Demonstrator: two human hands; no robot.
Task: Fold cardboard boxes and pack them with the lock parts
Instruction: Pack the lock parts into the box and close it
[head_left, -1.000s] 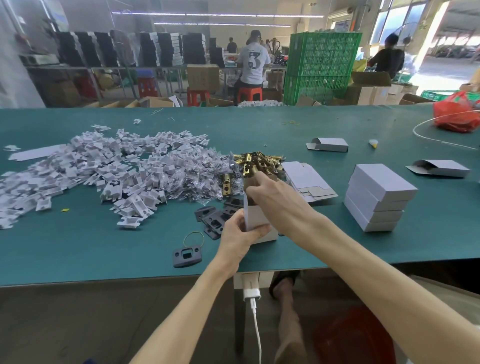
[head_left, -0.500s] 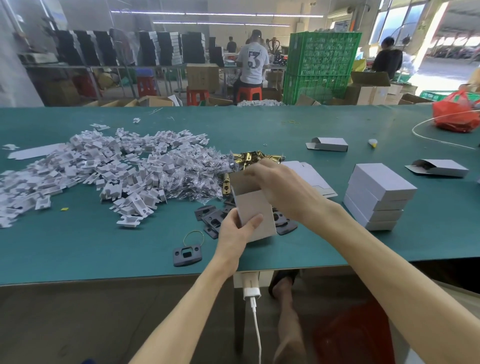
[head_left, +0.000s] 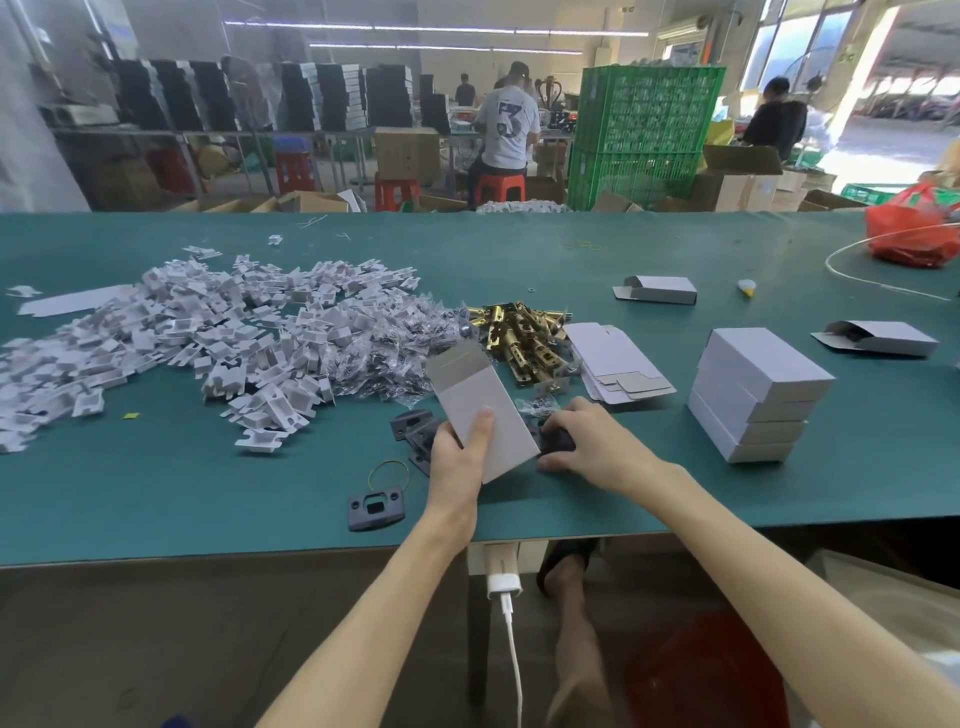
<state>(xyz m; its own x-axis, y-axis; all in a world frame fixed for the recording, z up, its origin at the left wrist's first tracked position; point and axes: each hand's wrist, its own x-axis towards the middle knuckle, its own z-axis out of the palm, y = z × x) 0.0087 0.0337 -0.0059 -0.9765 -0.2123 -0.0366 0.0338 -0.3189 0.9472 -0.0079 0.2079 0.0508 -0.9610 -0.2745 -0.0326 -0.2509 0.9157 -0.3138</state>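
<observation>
**Position.** The cardboard box (head_left: 480, 410) is held tilted above the near part of the bench (head_left: 156, 493). Its top flap is open and points away from the person. The left hand (head_left: 457, 462) grips the lower end of the box, with the thumb laid across the front panel. Just beside it, the right hand (head_left: 592, 441) sits low on the bench, fingers curled round a black plate (head_left: 557, 441). More black plates (head_left: 415, 431) lie partly hidden behind the box.

**Surroundings.** Brass latch bolts (head_left: 524, 338) and flat box blanks (head_left: 608, 358) lie beyond the box. Bagged screws (head_left: 384, 353) and white card inserts (head_left: 182, 332) spread to the left. A stack of closed boxes (head_left: 753, 395) stands to the right. A single strike plate (head_left: 375, 506) rests near the bench edge.

**Hazards.**
- The box is supported at one end only, so a hard squeeze is likely to dent the panels.
- The bottom closure is hidden by the hand. If it is untucked, a heavy part could fall through.
- A plate entered at an angle may snag and crease the open flap.
- The box interior is not visible, so a missing part could go unnoticed.
- A forearm sweep could push the strike plate off the bench.
</observation>
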